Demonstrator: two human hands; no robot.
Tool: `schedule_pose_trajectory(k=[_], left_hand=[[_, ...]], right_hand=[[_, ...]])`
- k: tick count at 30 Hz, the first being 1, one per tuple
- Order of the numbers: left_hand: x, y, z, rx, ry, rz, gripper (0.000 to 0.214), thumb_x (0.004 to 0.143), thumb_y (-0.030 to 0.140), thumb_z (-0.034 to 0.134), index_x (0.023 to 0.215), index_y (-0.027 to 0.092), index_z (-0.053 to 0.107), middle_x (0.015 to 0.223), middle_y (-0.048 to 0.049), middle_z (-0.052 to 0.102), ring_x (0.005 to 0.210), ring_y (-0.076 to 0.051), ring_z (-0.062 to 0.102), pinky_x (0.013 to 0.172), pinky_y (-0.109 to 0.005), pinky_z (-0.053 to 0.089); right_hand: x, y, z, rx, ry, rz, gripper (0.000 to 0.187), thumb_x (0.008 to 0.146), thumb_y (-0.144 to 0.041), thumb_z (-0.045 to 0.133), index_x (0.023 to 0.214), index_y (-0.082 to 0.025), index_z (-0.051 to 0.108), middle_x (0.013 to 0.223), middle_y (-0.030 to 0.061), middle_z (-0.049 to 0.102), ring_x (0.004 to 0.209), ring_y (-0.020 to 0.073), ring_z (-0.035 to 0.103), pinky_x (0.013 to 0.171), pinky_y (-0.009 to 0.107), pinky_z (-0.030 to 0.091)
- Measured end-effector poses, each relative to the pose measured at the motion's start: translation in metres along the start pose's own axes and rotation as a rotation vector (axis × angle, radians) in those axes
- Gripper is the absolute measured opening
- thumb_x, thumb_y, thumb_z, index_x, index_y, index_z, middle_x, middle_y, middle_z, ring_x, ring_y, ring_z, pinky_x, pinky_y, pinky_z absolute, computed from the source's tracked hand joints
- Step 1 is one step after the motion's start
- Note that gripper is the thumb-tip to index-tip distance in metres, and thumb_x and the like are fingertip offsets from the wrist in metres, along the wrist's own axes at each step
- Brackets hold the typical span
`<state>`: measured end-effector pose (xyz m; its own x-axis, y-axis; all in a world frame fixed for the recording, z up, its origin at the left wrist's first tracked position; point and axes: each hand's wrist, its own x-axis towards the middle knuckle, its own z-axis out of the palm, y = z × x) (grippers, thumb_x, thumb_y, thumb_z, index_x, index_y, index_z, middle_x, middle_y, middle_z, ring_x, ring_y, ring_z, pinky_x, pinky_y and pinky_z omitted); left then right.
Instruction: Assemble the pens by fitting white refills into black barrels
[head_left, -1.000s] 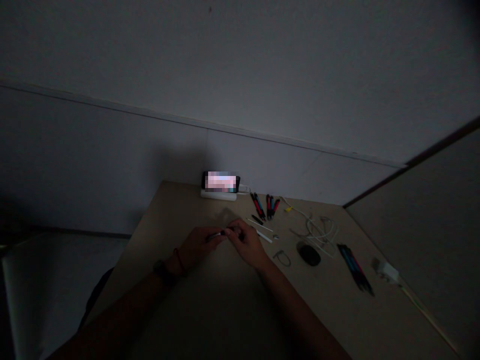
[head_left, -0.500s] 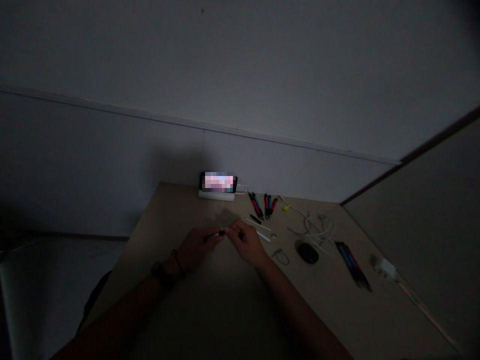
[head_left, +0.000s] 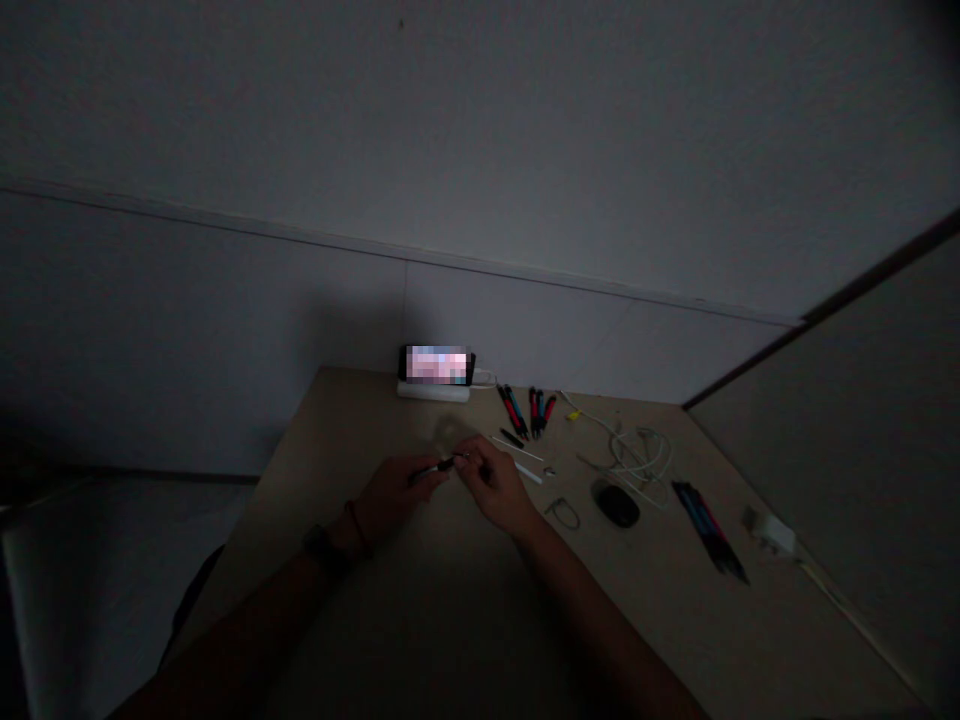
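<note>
Two hands hover over the pale surface [head_left: 352,425], nearly closed and almost touching: the left hand [head_left: 390,495] pinches a slim white-and-black pen [head_left: 433,469], while the right hand [head_left: 495,487] closes on its tip, though the gloom hides exactly what it grips. From the head camera, one slip could drop small parts among the loose pens [head_left: 514,412] just ahead, where dim light would hide them.

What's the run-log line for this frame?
left hand: holds slim pen-like piece | right hand: at its dark end | nearby: pens, computer mouse
</note>
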<state>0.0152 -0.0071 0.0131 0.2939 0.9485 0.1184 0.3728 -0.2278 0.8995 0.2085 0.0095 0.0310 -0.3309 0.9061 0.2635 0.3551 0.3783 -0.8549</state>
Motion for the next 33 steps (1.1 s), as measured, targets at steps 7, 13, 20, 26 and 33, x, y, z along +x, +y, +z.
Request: schedule_pose_trajectory(k=[7, 13, 20, 26, 33], left_hand=[[0.0007, -0.0022, -0.0004, -0.001, -0.022, 0.017, 0.036, 0.095, 0.047, 0.053, 0.085, 0.017, 0.072, 0.066, 0.0011, 0.064, 0.063, -0.014, 0.056, 0.061, -0.024, 0.039], [0.0006, -0.0043, -0.0002, -0.007, -0.016, 0.021, 0.034, 0.093, 0.044, 0.055, 0.091, 0.017, 0.075, 0.07, 0.0002, 0.067, 0.064, -0.014, 0.057, 0.064, -0.024, 0.041], [0.0012, -0.005, -0.0004, -0.003, -0.03, 0.01, 0.038, 0.094, 0.047, 0.053, 0.099, 0.017, 0.076, 0.071, -0.0009, 0.068, 0.067, -0.015, 0.059, 0.065, -0.024, 0.043], [0.0004, -0.0016, -0.0009, -0.005, -0.027, 0.003, 0.04, 0.094, 0.048, 0.052, 0.095, 0.016, 0.076, 0.072, -0.0013, 0.069, 0.067, -0.015, 0.059, 0.062, -0.024, 0.042], [0.0007, -0.0023, -0.0006, 0.017, -0.016, 0.004, 0.038, 0.094, 0.047, 0.054, 0.098, 0.017, 0.077, 0.071, -0.0012, 0.07, 0.066, -0.015, 0.061, 0.063, -0.024, 0.042]], right_hand=[[0.0016, 0.0013, 0.0006, -0.058, 0.029, 0.013, 0.03, 0.094, -0.048, 0.058, 0.081, -0.022, 0.059, 0.056, -0.0052, 0.046, 0.053, 0.0128, 0.043, 0.052, 0.026, 0.031], [0.0018, 0.0013, 0.0012, -0.053, 0.029, 0.026, 0.032, 0.094, -0.05, 0.059, 0.079, -0.022, 0.058, 0.055, -0.0057, 0.044, 0.052, 0.0127, 0.042, 0.051, 0.025, 0.031], [0.0003, 0.0002, 0.0009, -0.061, -0.033, 0.001, 0.025, 0.095, -0.045, 0.059, 0.099, -0.021, 0.065, 0.055, -0.0062, 0.044, 0.051, 0.0138, 0.042, 0.051, 0.026, 0.031], [0.0006, -0.0006, 0.0008, -0.086, -0.033, -0.007, 0.024, 0.094, -0.044, 0.06, 0.095, -0.022, 0.067, 0.056, -0.0053, 0.047, 0.051, 0.0135, 0.043, 0.051, 0.026, 0.032], [0.0005, -0.0037, 0.0004, -0.085, -0.02, -0.034, 0.021, 0.096, -0.039, 0.056, 0.097, -0.021, 0.067, 0.056, -0.005, 0.046, 0.052, 0.0138, 0.043, 0.051, 0.026, 0.032]])
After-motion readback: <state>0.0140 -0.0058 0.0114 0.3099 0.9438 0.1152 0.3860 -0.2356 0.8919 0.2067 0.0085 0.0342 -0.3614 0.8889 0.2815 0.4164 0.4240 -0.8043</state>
